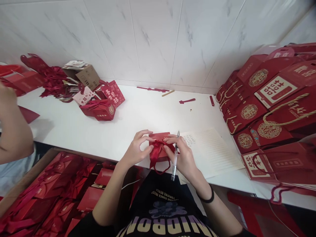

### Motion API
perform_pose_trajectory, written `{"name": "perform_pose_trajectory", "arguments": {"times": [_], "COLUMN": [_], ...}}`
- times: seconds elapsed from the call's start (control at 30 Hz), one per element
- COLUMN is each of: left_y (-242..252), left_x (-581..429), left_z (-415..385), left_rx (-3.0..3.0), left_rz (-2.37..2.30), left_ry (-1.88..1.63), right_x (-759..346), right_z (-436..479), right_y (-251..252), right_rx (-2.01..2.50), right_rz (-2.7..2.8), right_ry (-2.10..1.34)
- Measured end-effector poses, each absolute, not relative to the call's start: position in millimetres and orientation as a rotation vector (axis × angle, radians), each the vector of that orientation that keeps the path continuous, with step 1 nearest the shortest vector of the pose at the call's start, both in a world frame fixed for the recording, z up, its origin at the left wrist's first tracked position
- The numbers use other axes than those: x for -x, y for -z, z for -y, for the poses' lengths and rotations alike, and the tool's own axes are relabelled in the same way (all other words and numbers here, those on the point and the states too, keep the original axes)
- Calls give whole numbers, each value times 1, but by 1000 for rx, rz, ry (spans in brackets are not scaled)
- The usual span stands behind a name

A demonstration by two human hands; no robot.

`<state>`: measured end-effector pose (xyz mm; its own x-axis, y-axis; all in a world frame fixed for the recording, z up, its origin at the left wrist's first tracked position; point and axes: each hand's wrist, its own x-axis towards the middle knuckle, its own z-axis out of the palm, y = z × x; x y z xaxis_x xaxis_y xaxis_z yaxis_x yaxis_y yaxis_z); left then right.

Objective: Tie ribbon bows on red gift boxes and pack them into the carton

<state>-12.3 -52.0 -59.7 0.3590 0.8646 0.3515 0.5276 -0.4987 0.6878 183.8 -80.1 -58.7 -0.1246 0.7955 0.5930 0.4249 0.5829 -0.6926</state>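
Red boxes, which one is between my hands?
The box whose bow your left hand and right hand touch, at the near edge of the table; other red boxes lie away from both.

Bright, diffuse light; pale glare on tiled wall (278, 14), upper right; soft shadow on table (140, 113), left; edges stretched.

The left forearm (111, 192) and the right forearm (218, 209) reach forward, converging. The left hand (135, 148) and the right hand (182, 153) face each other, their fingers (144, 132) bent.
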Motion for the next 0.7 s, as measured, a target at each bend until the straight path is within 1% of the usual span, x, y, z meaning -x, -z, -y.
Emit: {"name": "perform_pose_trajectory", "arguments": {"times": [0.13,0.27,0.43,0.7], "left_y": [59,60,59,64], "left_x": [6,1,-2,-12], "left_z": [50,49,49,51], "left_rx": [-2188,-2080,-2182,-2148], "left_rz": [-1171,-1211,-1114,-1288], "left_ry": [-1030,-1180,-1096,-1250], "right_x": [-174,-173,-171,-171], "right_z": [74,75,76,76], "right_y": [67,72,76,81], "right_rx": [1042,1126,1171,1162], "right_rz": [1772,1743,1718,1695], "right_ry": [-467,-490,-477,-464]}}
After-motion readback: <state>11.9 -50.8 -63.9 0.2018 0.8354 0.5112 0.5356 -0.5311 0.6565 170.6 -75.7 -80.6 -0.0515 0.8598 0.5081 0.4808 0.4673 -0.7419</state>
